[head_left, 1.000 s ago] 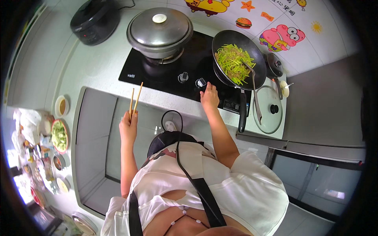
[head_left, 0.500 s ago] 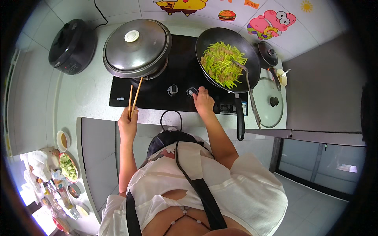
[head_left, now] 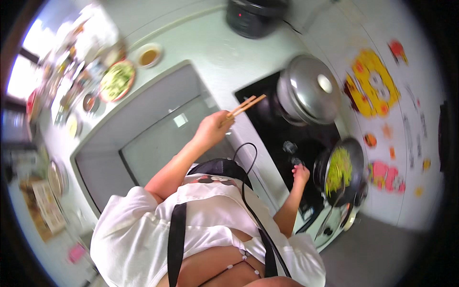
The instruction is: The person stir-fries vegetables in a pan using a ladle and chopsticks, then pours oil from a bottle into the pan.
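My left hand (head_left: 213, 129) is closed around a pair of wooden chopsticks (head_left: 247, 106), whose tips reach over the near left corner of the black gas cooktop (head_left: 260, 93). At the cooktop's front, my right hand (head_left: 300, 175) has its fingers on a stove knob (head_left: 297, 162); motion blurs them a little. Beyond that hand sits a dark wok (head_left: 355, 158) of green sliced vegetables (head_left: 338, 171) with bits of meat, a metal spatula (head_left: 340, 195) resting in it. A lidded steel pot (head_left: 313, 91) stands on the other burner.
A black rice cooker (head_left: 256, 19) stands at the back corner. Along the left counter are a bowl of brown liquid (head_left: 148, 56), a plate of sliced green vegetables (head_left: 117, 81) and small dishes. A glass lid (head_left: 327, 231) lies beyond the wok handle.
My view has swung left, bringing the left counter into sight and tilting the cooktop to the right. The chopsticks have moved away from the pot; my right hand stays at the knob.
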Available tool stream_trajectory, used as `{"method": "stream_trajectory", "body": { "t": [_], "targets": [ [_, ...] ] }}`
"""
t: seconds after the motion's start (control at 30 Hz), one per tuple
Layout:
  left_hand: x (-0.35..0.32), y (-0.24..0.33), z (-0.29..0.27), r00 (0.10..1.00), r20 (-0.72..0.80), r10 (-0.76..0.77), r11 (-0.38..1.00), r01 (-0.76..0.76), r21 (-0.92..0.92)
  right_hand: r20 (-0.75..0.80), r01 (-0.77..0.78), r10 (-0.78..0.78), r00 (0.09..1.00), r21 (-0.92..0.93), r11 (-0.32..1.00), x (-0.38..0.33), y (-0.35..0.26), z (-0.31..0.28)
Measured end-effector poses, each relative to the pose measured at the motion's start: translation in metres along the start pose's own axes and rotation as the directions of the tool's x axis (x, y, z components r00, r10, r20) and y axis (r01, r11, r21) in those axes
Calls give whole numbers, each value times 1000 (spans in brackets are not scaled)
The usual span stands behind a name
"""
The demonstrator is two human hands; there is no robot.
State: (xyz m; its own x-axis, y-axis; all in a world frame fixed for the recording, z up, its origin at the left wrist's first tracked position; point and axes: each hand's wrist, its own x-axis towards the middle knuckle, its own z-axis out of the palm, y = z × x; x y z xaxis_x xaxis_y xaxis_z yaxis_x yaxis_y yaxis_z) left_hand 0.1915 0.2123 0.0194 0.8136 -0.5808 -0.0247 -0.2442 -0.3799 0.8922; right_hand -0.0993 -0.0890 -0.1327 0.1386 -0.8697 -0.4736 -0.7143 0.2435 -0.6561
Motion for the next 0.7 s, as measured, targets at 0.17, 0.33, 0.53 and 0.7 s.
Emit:
{"method": "stream_trajectory", "body": {
  "t": [0.17, 0.33, 0.53, 0.7],
  "targets": [
    [-40, -49, -84, 988, -150, -43, 999, 44, 2, 116, 53, -63, 991, 87, 995, -57, -91, 57],
    [-93, -102, -182, 899, -402, -172, 985, 151, -85, 308, 345, -353, 884, 82, 935, -146, -172, 143],
    [-166, -150, -267, 725, -625, -290, 957, 203, -208, 560, 667, -612, 559, 135, 733, -296, -266, 279],
    [-225, -170, -329, 528, -780, -336, 937, 275, -217, 682, 762, -654, 326, 220, 609, -394, -299, 356]
  ]
}}
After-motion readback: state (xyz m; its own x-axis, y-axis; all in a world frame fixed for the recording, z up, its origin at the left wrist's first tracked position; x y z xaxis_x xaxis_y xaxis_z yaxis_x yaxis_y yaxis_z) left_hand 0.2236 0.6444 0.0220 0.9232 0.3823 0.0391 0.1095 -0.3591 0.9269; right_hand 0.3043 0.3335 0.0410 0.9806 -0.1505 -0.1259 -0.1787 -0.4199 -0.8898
